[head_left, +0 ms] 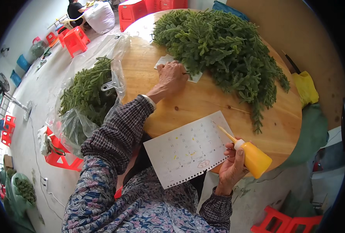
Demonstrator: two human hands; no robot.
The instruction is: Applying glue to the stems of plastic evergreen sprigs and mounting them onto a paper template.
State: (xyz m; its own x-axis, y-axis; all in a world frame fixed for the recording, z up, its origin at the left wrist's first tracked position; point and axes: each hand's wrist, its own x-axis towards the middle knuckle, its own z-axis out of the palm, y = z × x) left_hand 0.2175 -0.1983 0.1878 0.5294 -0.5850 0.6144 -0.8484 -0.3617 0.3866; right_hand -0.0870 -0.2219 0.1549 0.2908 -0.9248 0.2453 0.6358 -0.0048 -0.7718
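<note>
In my right hand [231, 166] is an orange-yellow squeeze bottle [257, 158] with a long thin nozzle, tilted so the tip points up and left over a sheet of paper. That calendar-like sheet [184, 147] has punched holes along one edge and small yellow marks; it lies across the near edge of the round table. My left hand [172, 77] is closed, knuckles up, on a folded white paper or cloth [162, 61]. What its fingers grip is hidden. Just beyond it, a large heap of green artificial fir branches [223, 50] covers the far right of the table.
The round wooden table [137, 77] has a clear plastic bag [75, 128] of more greenery [89, 93] at its left. Red stools [76, 40], a red basket [61, 155] and a standing fan [4, 83] are on the floor. Another person [76, 11] sits far left beside a white sack [99, 17].
</note>
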